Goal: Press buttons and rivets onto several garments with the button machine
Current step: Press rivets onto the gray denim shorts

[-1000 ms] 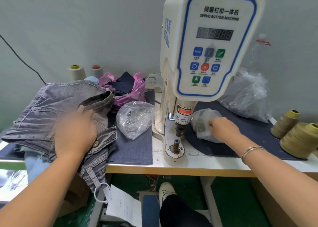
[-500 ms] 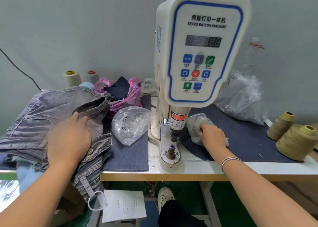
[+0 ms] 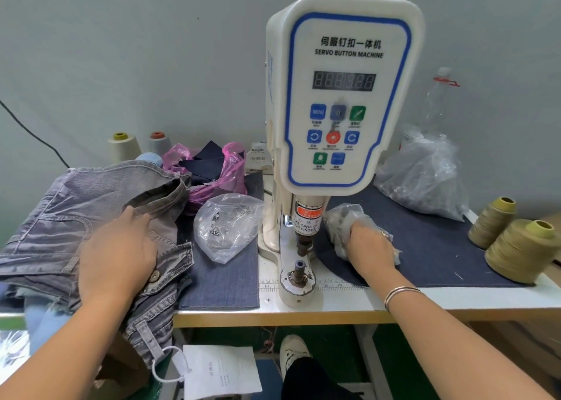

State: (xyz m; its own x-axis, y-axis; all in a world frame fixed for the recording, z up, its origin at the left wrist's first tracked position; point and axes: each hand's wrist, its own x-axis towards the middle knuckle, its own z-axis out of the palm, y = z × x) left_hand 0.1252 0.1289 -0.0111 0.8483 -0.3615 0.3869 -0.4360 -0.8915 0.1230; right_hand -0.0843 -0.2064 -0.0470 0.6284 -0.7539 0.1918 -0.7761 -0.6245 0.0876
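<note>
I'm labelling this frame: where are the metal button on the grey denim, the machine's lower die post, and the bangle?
metal button (image 3: 154, 276): head view, its face.
lower die post (image 3: 299, 268): head view, its top.
bangle (image 3: 400, 292): head view, band across the wrist.

Olive thread cones (image 3: 516, 241) at right, pink plastic bag (image 3: 224, 169), clear bottle (image 3: 440, 99), paper tag (image 3: 221, 372)

Between the punch and the lower die (image 3: 299, 270) of the button machine (image 3: 340, 96) a short open gap showed. To its left lay a clear bag of buttons (image 3: 226, 229) on a denim mat (image 3: 224, 278), beside the heaped grey jeans (image 3: 91, 205) under the left hand (image 3: 117, 254). On the right the right hand (image 3: 368, 248) and its small bag (image 3: 346, 226) crowded the post; whether they touched it I couldn't tell. Thread cones (image 3: 520, 249) blocked the far right edge.
</note>
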